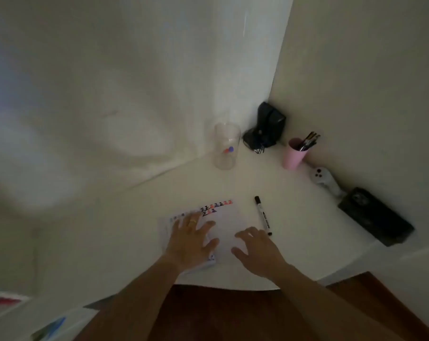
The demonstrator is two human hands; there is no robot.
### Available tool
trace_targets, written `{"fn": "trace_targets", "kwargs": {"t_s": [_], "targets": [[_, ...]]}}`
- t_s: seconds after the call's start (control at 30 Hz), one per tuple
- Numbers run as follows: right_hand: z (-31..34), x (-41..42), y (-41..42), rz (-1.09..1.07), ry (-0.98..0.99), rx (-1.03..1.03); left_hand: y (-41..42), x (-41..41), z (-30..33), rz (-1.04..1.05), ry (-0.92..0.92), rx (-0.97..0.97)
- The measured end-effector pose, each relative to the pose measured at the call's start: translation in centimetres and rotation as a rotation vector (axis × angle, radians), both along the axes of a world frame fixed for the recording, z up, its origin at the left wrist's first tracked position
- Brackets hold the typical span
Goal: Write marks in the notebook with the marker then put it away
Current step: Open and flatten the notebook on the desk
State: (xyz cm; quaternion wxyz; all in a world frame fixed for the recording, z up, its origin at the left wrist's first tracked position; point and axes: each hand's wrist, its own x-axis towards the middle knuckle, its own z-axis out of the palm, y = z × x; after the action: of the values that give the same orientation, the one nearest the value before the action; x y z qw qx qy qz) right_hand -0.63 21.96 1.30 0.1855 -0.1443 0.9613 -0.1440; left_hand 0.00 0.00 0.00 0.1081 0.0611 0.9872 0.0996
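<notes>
left hand (190,238) lying flat, fingers spread, pinning notebook (203,232) steady | right hand (254,252) hovering empty, unclenched | marker (263,216) lying just beyond right fingertips

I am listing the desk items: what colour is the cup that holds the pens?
The plastic cup of pens is pale pink, seen in the head view.

1. The notebook (208,225) lies open on the white table (294,205), with rows of coloured marks along its far edge.
2. The left hand (191,239), a ring on one finger, rests flat on the page with fingers spread.
3. The right hand (256,249) hovers empty beside it, fingers apart.
4. The marker (262,216) lies capped on the table, just right of the notebook.
5. A clear cup (227,146) and a pink cup (294,153) of pens stand farther back.
</notes>
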Motion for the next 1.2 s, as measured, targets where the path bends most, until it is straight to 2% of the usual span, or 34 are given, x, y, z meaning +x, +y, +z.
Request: {"fn": "trace_targets", "kwargs": {"t_s": [0.1, 0.3, 0.83, 1.2], "targets": [[-4.3, -1.3, 0.1, 0.032, 0.023, 0.089, -0.5, -0.5, -4.0, -0.016, -0.010, -0.058], [-9.0, -0.3, 0.7, 0.066, 0.182, 0.111, -1.6, 0.1, -8.8, -0.045, 0.213, -0.006], [-11.1, -0.1, 1.2, 0.074, 0.262, 0.090, -1.6, -0.1, -10.3, -0.042, 0.212, -0.031], [-13.6, 0.5, 1.3, 0.047, 0.408, 0.031, -1.8, 0.7, -12.0, -0.025, 0.363, 0.117]]}}
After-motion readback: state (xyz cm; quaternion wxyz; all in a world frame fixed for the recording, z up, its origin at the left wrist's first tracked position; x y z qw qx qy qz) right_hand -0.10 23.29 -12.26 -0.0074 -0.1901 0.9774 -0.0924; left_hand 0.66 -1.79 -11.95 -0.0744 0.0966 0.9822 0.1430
